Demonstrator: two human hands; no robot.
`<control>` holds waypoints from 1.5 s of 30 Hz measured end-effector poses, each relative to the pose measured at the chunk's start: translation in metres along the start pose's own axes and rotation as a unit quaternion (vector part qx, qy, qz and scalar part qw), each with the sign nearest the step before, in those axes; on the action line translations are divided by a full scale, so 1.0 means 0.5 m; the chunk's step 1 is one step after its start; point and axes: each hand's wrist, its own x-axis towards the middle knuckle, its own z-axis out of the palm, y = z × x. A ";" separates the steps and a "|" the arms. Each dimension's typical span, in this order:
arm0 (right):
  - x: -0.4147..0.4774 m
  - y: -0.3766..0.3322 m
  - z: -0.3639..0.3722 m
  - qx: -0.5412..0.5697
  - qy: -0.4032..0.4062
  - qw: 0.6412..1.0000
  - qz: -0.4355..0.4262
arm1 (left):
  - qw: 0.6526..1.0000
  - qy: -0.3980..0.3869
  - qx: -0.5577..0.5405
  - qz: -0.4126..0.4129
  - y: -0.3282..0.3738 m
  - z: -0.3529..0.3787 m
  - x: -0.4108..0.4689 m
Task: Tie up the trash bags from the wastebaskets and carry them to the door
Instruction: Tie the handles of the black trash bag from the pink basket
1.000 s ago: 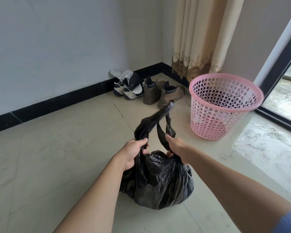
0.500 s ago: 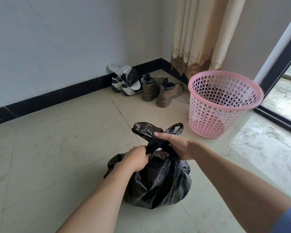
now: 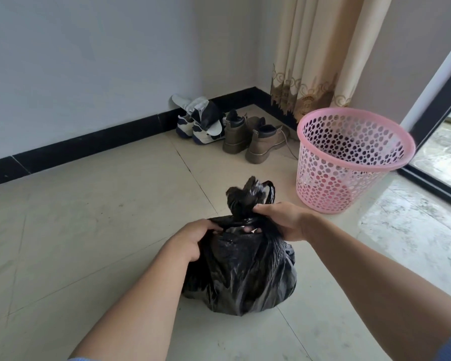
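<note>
A full black trash bag (image 3: 241,277) sits on the tiled floor in front of me. Its two handle ends (image 3: 249,196) are bunched together and stick up above the neck. My left hand (image 3: 194,239) grips the bag's neck from the left. My right hand (image 3: 283,221) pinches the gathered neck from the right, just under the bunched ends. A pink perforated wastebasket (image 3: 349,162) stands upright to the right, with no bag in it.
Brown boots (image 3: 250,138) and white sneakers (image 3: 198,126) line the black baseboard at the back. A beige curtain (image 3: 320,53) hangs in the corner. A dark-framed glass sliding door (image 3: 443,100) is at the right, with wet-looking floor (image 3: 412,230) beside it.
The bag's handles were stretched up and apart a second ago; they are now pulled down into a tight bunch at the neck. Both hands have moved lower and closer together.
</note>
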 end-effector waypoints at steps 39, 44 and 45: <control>0.046 0.027 0.007 0.173 0.151 0.967 -0.111 | 0.985 -0.026 -0.109 0.131 0.049 0.001 -0.056; 0.037 0.016 0.003 0.197 0.138 0.962 -0.127 | 0.971 -0.091 -0.158 0.156 0.063 0.002 -0.065; 0.035 0.014 0.002 0.201 0.136 0.961 -0.134 | 0.976 -0.063 -0.131 0.163 0.062 0.002 -0.059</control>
